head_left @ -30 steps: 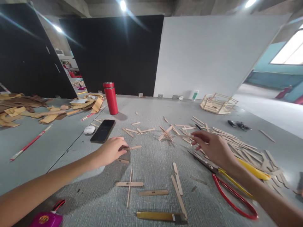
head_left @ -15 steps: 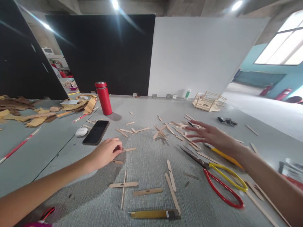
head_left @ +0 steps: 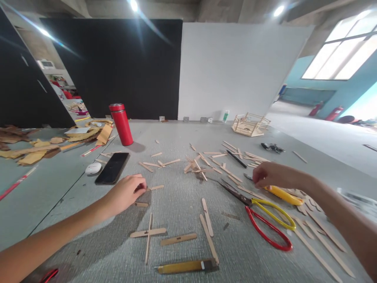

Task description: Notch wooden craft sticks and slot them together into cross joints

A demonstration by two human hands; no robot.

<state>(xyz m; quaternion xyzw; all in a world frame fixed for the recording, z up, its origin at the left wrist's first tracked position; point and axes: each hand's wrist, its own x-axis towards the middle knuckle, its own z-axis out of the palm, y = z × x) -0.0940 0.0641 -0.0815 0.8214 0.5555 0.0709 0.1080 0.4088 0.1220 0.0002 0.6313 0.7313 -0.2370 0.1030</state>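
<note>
Left hand (head_left: pixel 126 192): fingers curled, pinching a popsicle stick (head_left: pixel 154 188) flat on the carpet.
Right hand (head_left: pixel 272 175): curled beside a yellow tool (head_left: pixel 284 195), beyond the scissors (head_left: pixel 265 220); I can't tell what it grips.

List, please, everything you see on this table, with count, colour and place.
wooden sticks: many, pale, scattered middle and right
short stick: one, pale, left of middle
flask: one, red, far left
phone: one, black, near the flask
oval case: one, white, left of phone
scissors: one, red and yellow handles, right
knife: one, yellow, bottom edge
stick frame: one, pale, far right
cardboard scraps: pile, brown, left
left hand: one, curled on the short stick's end
right hand: one, curled, beside a yellow handle
</note>
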